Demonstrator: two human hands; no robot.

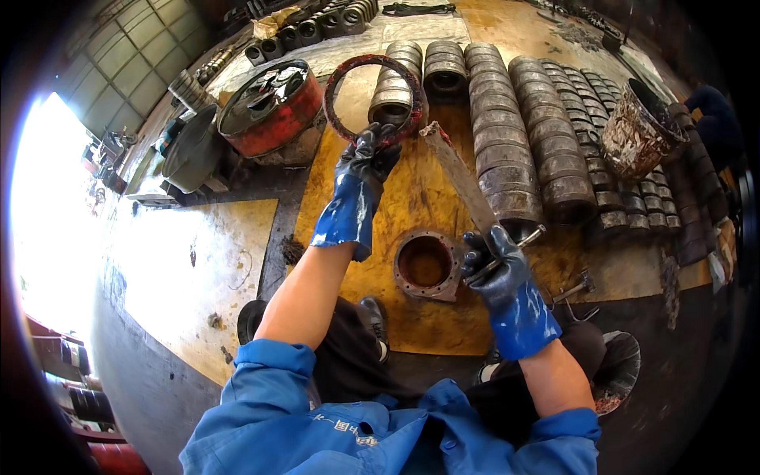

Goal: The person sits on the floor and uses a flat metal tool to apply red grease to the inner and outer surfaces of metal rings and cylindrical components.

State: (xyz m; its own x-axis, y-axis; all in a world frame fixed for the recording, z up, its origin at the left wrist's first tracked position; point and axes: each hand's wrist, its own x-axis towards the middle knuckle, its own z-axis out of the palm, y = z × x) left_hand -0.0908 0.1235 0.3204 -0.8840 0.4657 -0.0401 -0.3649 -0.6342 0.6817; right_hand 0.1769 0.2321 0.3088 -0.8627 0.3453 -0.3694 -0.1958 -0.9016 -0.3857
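Observation:
My left hand, in a blue rubber glove blackened at the fingers, grips the lower rim of a large dark metal ring and holds it up. Reddish residue coats the ring. My right hand, gloved likewise, is closed round the lower end of a long flat scraper blade. Red matter sticks to its tip, which is apart from the ring. A thin metal bar also crosses the right palm; whether it belongs to the scraper I cannot tell. Below the hands, a round flanged housing with bolt holes rests on the floor.
Rows of stacked metal cylinders stand ahead to the right, with a crusted bucket on top. A red drum sits at the left. A lined bin is beside my right knee. Another person is at far right.

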